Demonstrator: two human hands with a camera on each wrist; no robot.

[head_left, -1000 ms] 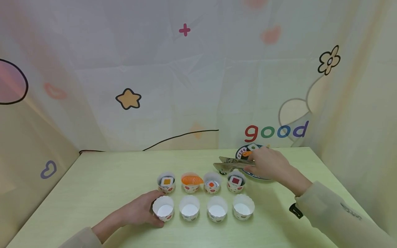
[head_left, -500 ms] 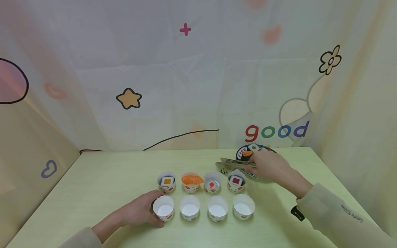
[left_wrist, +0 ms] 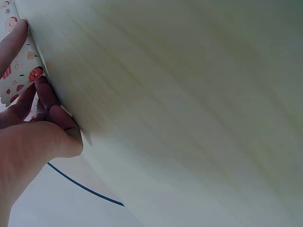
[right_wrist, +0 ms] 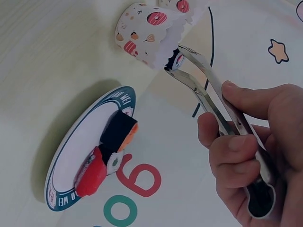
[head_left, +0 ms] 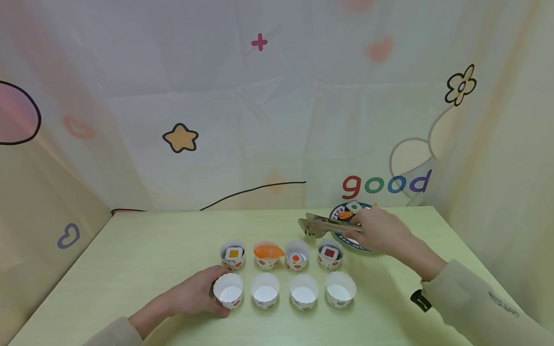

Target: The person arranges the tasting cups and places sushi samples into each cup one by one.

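My left hand (head_left: 196,293) has its thumb and fingers around the front-left paper baking cup (head_left: 228,290), which stands upright on the table. In my right hand (head_left: 383,230) I grip metal tongs (head_left: 331,225). Between their tips is a small dark toy sushi roll (right_wrist: 175,60) with a white and red end, seen in the right wrist view. The tips hover just behind the back row of cups, left of a round patterned plate (right_wrist: 60,177). On that plate lie a red-topped sushi (right_wrist: 91,175), a black-wrapped one with orange (right_wrist: 118,131) and a white roll with a green centre (head_left: 354,206).
The back row of cups holds a yellow-centred roll (head_left: 233,253), an orange salmon piece (head_left: 268,252), a round red-centred roll (head_left: 296,258) and a dark-red-centred roll (head_left: 330,253). Beside my left hand's cup stand more front-row cups (head_left: 265,290) with bare white bottoms. A printed curtain (head_left: 216,144) hangs behind.
My right hand has shifted slightly right, and the tongs' tips have risen a little, away from the back cups. The left hand and all the cups look unmoved.
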